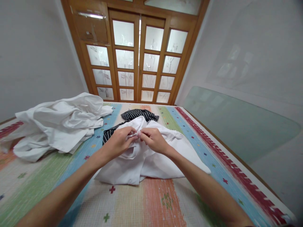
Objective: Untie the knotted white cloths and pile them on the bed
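A white shirt (151,164) lies spread on a striped, many-coloured mat (146,201) in front of me. My left hand (119,142) and my right hand (153,138) meet over its upper middle. Both pinch a small fold of the white cloth between fingers and thumb, fingertips nearly touching. Under and behind the shirt lies a black garment with thin white stripes (139,115), partly covered by it.
A heap of crumpled white clothes (59,126) sits on the mat to the left. Wooden doors with frosted glass panes (139,60) stand beyond the mat's far edge. Pale walls close in on both sides; the mat's red-patterned border (236,173) runs along the right.
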